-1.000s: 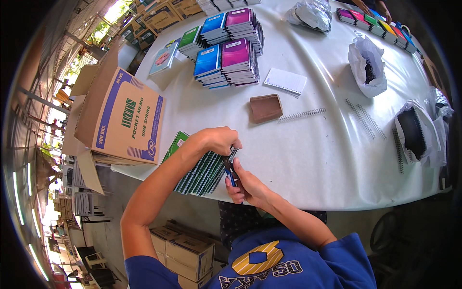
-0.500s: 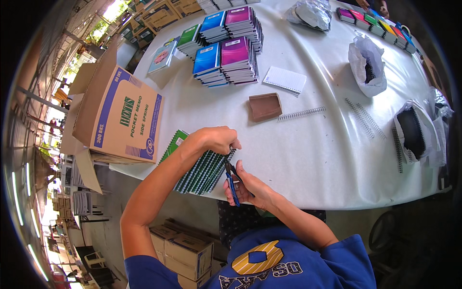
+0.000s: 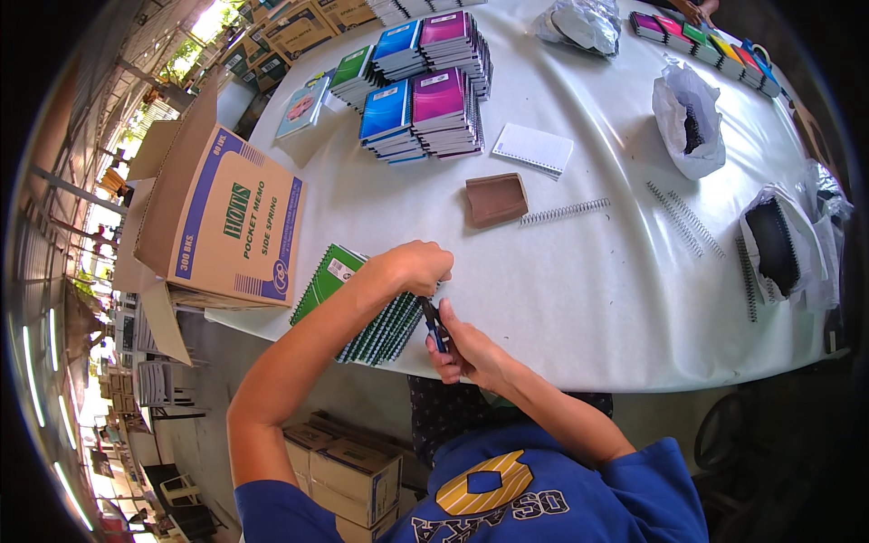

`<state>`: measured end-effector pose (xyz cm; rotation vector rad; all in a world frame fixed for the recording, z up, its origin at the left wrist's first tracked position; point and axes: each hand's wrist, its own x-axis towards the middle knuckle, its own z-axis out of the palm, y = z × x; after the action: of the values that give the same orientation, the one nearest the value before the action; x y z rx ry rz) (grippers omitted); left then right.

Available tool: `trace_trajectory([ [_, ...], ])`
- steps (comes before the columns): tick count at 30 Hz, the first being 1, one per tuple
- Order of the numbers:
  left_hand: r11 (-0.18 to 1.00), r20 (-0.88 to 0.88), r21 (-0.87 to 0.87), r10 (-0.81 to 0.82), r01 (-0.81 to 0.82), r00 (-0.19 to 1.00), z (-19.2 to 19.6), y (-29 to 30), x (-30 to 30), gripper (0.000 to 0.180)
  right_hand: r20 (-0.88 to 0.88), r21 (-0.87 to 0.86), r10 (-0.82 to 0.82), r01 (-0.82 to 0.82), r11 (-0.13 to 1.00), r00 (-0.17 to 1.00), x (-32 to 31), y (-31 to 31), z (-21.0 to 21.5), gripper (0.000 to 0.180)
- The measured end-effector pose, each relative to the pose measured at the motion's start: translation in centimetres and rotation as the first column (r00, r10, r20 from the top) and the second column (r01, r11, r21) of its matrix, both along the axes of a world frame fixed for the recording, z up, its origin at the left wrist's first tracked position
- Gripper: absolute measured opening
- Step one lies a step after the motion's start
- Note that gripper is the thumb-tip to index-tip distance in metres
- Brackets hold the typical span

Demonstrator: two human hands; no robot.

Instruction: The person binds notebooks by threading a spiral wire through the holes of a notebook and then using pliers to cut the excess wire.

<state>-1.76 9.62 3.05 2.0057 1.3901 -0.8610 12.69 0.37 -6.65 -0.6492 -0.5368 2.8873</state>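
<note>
Spiral notebooks with green covers (image 3: 324,274) lie in a slanting pile at the table's near edge, their coils forming rows toward me. My left hand (image 3: 418,268) is curled at the pile's far right end, fingers bent together; my own hand hides what they grip. Just below it, my right hand (image 3: 472,351) is closed around pliers with blue handles (image 3: 437,331). The dark jaws point up to the coil ends beside my left fingers. Whether the jaws touch a wire is too small to tell.
An open carton (image 3: 237,217) stands left of the pile. Stacked notebooks (image 3: 441,95) sit farther back. Beyond my hands are a brown cardboard piece (image 3: 496,200), a loose wire coil (image 3: 566,211) and a white pad (image 3: 532,149). Plastic bags (image 3: 690,127) of coils stand right. Another person's hand (image 3: 695,13) shows far right.
My right fingers have closed further around the plier handles, which were spread wider before. My left hand has shifted slightly, and more of the green cover shows beside my forearm.
</note>
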Motion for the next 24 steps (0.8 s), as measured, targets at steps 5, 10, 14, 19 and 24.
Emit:
trace_trajectory([
  [5,0.999,0.02,0.031,-0.03,0.029,0.999,-0.4,0.1,-0.9,0.046,0.149,0.065,-0.043,0.034,0.997,0.988,-0.1,-0.7,1.6,0.073],
  [10,0.998,0.081,0.015,0.055,-0.057,0.995,-0.2,0.1,-1.1,0.049,0.103,0.034,-0.046,0.043,0.999,0.994,-0.2,0.0,1.5,0.073],
  [14,0.998,0.086,0.016,0.053,-0.054,0.995,-0.5,0.2,-1.6,0.048,0.102,0.019,-0.066,0.064,0.998,0.993,-0.5,0.0,1.8,0.071],
  [19,0.999,0.043,-0.022,0.035,-0.034,0.998,0.2,0.4,-0.7,0.047,0.048,-0.028,-0.055,0.056,0.998,0.997,-0.6,0.2,1.4,0.069],
  [24,0.995,0.112,0.1,-0.001,-0.01,0.994,-0.8,-0.6,-1.1,0.046,0.029,-0.027,-0.032,0.033,0.999,0.999,-0.4,0.3,1.1,0.068],
])
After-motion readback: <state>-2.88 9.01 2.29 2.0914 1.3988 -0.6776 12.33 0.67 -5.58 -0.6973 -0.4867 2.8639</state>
